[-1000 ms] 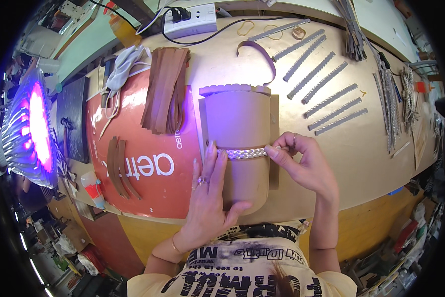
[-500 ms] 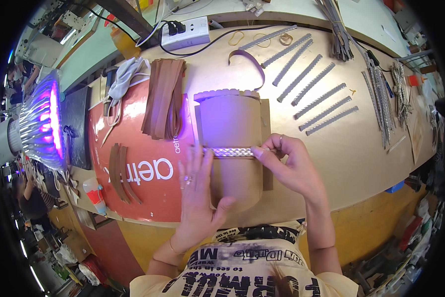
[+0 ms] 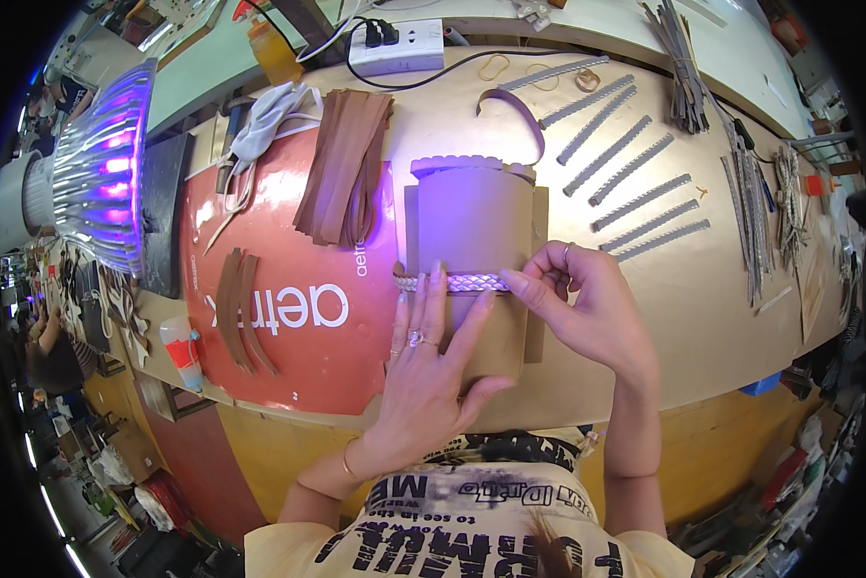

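Note:
A silvery braided strip [image 3: 492, 282] lies across a rounded brown cardboard form [image 3: 476, 222] in front of me. My left hand [image 3: 433, 371] rests on the form, fingers spread and flat, the fingertips on or just below the strip's left half. At the strip's right end, my right hand [image 3: 587, 308] has thumb and forefinger pinched together on it; the fingers hide the very tip. Out past my left fingers the strip's left end shows a brown tab. Along the form's far edge runs a scalloped trim [image 3: 473, 166].
Several grey braided strips [image 3: 606, 140] lie fanned out at the far right. A brown strap bundle [image 3: 346, 164] and two curved brown strips [image 3: 235, 313] lie on a red sheet [image 3: 327, 361]. A lit purple lamp [image 3: 105, 169] stands left; a white power strip [image 3: 394, 48] sits at the back.
My left hand has shifted right, from the strip's left end to along its left half, fingers now more spread. My right hand still pinches the right end. The whole view has shifted slightly.

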Demonstrator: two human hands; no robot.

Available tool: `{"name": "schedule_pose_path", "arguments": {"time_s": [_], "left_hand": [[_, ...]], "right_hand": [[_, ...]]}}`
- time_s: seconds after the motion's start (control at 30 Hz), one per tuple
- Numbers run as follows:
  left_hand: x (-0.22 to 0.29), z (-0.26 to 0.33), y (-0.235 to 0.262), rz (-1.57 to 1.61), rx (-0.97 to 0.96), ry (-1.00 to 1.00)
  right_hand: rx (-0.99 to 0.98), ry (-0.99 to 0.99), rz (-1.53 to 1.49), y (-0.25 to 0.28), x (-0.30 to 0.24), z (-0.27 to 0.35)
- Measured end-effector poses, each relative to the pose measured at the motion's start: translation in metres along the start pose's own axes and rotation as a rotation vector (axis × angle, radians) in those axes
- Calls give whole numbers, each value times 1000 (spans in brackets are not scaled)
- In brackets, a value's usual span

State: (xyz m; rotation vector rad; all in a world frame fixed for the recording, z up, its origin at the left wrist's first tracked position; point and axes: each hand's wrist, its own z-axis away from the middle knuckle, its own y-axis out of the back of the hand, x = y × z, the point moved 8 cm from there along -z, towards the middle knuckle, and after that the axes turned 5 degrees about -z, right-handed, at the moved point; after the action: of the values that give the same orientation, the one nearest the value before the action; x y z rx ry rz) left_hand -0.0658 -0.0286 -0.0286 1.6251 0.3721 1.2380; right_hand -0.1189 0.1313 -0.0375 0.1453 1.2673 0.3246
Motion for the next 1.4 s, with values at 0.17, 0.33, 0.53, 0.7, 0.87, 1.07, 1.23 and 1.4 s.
{"name": "schedule_pose_path", "arguments": {"time_s": [0.17,0.33,0.53,0.7,0.87,1.07,1.23,1.4], "left_hand": [[3,-1,0,-51,10,-2],[3,-1,0,-61,20,2],[5,-3,2,-83,24,-5],[4,-3,2,-86,35,0],[6,-3,2,-109,120,-28],[7,-2,3,-136,173,-53],[7,-1,7,-151,198,-45],[7,-1,9,-123,180,-31]], "right_hand": [[-71,-78,-17,-3,12,0],[-83,-69,-78,-4,14,1],[-15,75,-147,-8,17,-2],[28,18,-289,-14,29,1],[46,-194,-476,-24,64,7],[133,-211,-621,-24,84,2],[520,126,-411,5,43,27],[386,152,-369,-9,23,28]]}}
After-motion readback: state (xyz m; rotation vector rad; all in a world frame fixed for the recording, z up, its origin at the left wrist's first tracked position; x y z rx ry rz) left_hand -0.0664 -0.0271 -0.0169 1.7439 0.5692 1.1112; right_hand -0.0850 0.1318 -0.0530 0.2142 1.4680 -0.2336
